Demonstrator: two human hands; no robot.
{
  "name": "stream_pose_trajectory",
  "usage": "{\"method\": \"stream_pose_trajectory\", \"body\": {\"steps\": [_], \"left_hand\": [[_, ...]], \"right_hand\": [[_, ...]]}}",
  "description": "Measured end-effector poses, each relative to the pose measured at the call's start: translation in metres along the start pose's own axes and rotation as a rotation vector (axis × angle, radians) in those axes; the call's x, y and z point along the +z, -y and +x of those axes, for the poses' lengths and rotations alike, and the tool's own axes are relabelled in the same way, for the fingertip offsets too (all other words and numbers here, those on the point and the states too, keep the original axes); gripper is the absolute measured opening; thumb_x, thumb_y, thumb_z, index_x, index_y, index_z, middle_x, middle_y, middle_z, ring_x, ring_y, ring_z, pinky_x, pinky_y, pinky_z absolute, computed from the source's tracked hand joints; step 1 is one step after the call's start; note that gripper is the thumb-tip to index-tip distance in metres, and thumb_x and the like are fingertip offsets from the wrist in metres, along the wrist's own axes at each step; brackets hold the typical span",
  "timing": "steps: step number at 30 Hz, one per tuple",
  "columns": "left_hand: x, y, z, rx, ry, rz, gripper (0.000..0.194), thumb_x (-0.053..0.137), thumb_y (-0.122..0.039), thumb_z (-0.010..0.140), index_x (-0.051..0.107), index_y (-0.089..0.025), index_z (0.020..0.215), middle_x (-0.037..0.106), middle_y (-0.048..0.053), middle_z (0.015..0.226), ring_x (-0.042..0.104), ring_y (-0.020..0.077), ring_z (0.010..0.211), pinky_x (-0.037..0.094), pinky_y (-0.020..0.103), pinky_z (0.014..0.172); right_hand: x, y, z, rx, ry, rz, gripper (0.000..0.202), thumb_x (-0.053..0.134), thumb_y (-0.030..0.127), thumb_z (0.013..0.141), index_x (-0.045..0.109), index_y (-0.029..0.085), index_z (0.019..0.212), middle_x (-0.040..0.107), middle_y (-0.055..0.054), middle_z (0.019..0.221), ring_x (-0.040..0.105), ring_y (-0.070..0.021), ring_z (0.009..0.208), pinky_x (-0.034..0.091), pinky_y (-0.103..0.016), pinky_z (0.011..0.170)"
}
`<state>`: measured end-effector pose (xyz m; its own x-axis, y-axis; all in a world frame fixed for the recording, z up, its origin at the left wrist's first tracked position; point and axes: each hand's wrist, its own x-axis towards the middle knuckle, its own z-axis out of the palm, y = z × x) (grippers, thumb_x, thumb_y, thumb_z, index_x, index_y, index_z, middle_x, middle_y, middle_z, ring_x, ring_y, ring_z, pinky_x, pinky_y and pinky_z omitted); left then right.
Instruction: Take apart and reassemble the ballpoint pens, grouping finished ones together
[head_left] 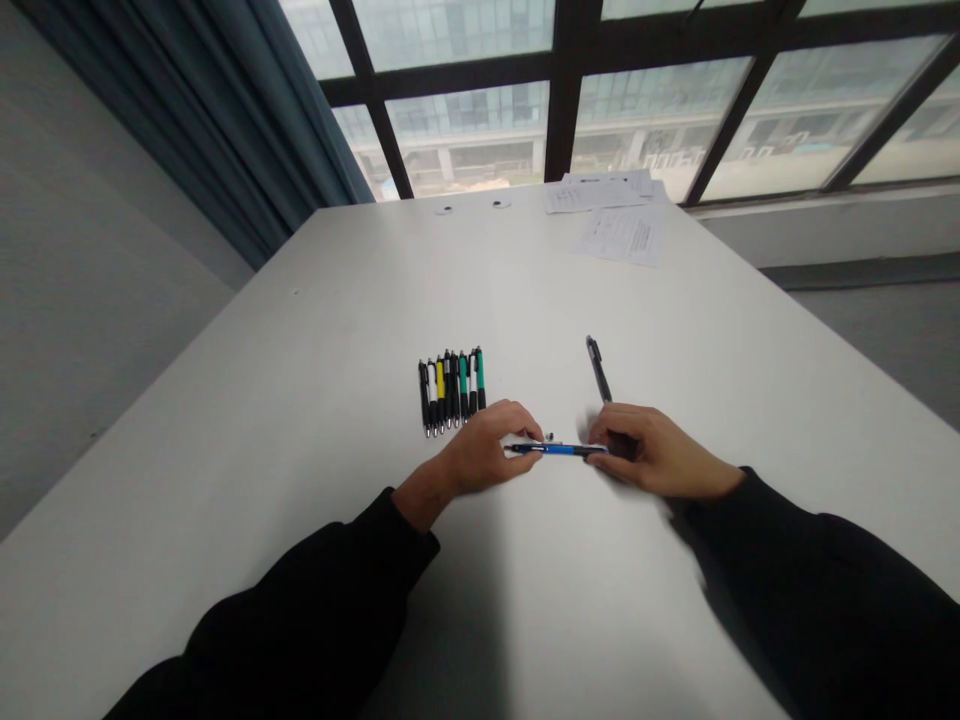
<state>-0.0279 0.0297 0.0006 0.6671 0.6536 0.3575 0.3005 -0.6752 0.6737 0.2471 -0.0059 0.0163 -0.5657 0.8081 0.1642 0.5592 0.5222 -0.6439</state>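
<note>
A blue pen with a dark grip lies sideways between my two hands. Its left end is pinched by my left hand, and the fingers of my right hand close on its right end. Just behind the pen is a small metallic part, too small to make out. Several pens in black, white, yellow and green lie side by side in a row beyond my left hand. One dark pen rests alone beyond my right hand, its lower end close to the fingers.
Printed papers lie at the far right part of the white table. Two round cable-hole covers are near the far edge. Behind the table are a window and, at the left, a blue curtain.
</note>
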Motion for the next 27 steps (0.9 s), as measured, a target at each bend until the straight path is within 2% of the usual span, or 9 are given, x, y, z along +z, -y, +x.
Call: {"method": "stream_pose_trajectory", "body": {"steps": [15,22,27], "left_hand": [[0.0002,0.0000,0.0001,-0.001,0.002,-0.010,0.014,0.065,-0.010,0.080,0.070,-0.018,0.091,0.072,0.006,0.090,0.064,0.0193,0.086,0.051,0.033,0.082],[0.0000,-0.0013,0.0010,0.008,-0.007,-0.009,0.004,0.070,-0.019,0.085,0.069,-0.017,0.088,0.072,0.006,0.087,0.063,0.0183,0.084,0.050,0.031,0.080],[0.0000,-0.0001,0.0007,0.004,-0.005,-0.002,0.004,0.071,-0.017,0.085,0.069,-0.017,0.088,0.071,0.006,0.087,0.062,0.0179,0.085,0.049,0.031,0.080]], "right_hand": [[0.0018,-0.0038,-0.0003,0.000,0.002,-0.007,0.004,0.069,0.021,0.086,0.067,0.018,0.086,0.062,-0.003,0.077,0.054,-0.0163,0.069,0.041,-0.030,0.065],[0.0018,-0.0028,-0.0003,0.006,-0.004,-0.004,0.003,0.069,0.020,0.085,0.067,0.018,0.086,0.063,-0.002,0.076,0.055,-0.0165,0.068,0.041,-0.030,0.066],[0.0016,-0.0031,-0.0002,0.004,0.006,-0.003,0.004,0.070,0.020,0.085,0.066,0.018,0.086,0.063,-0.003,0.077,0.056,-0.0172,0.070,0.042,-0.031,0.067]]}}
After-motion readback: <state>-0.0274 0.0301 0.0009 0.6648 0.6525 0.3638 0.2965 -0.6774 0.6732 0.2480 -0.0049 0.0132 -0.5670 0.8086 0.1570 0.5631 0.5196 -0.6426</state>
